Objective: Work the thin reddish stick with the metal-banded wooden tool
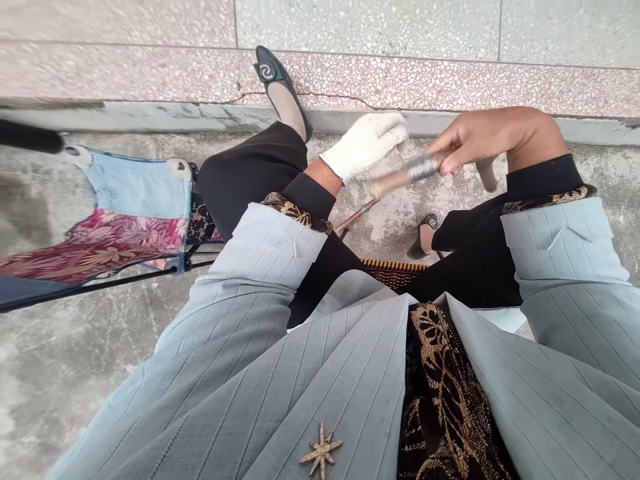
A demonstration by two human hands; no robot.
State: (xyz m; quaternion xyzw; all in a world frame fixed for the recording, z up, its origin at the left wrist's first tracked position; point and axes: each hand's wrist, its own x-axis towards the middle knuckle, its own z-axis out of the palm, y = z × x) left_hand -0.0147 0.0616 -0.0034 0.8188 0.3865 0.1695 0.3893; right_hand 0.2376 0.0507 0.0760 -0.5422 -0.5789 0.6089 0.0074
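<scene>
My left hand (373,143) wears a white knitted glove. Its fingers are curled together over the concrete floor, and what they hold, if anything, is hidden. To its right, my bare right hand (487,143) pinches one end of a short tan stick-like tool (393,183) between thumb and fingers. A silvery band wraps the tool near my fingers; its other end points left, below the glove, and is smeared by motion. Beneath that end, a thin reddish-brown rod (357,217) slants down to the left, and I cannot tell whether they touch.
A folding chair (135,187) with light blue and pink flowered fabric stands at the left. Between my legs shows a woven seat edge (395,270). Ahead runs a raised terrazzo step (450,87); my left black shoe (275,70) rests on it, my right shoe (424,240) on the concrete.
</scene>
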